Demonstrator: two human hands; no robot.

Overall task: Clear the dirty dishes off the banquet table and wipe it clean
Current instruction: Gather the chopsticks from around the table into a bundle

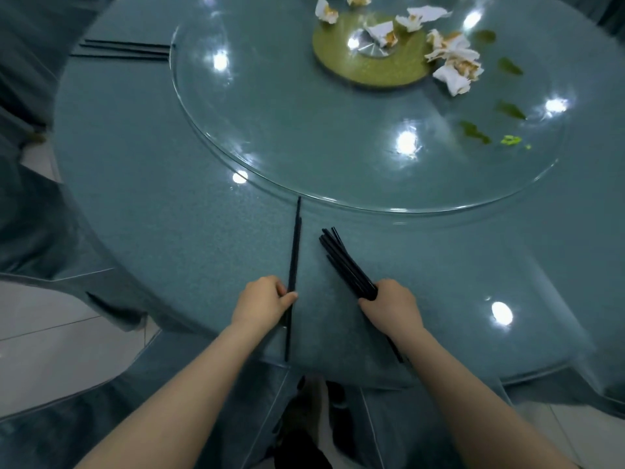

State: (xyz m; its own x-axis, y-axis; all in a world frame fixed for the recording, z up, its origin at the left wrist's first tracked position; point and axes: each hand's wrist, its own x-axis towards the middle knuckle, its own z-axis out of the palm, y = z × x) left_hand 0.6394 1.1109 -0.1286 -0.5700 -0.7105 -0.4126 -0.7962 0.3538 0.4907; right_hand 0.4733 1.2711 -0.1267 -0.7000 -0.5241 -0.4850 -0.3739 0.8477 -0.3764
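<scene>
While both bare forearms reach over the near rim of the round teal table, the scene reads left to right as follows.

Far-left chopsticks: a few black sticks lie flat on the cloth, their tips just at the edge of the glass turntable.

Left hand: fingers and thumb curl round a pair of black chopsticks, pinching them near mid-length; the pair points away toward the turntable rim, its near end overhanging the table edge.

Right hand: closed in a fist round a bundle of black chopsticks, which fans up and leftward over the cloth, apart from the pair.

Turntable centre: a gold disc with a metal hub.

Turntable right: crumpled stained napkins lie on and beside the disc; green food scraps are scattered nearer the rim.
</scene>
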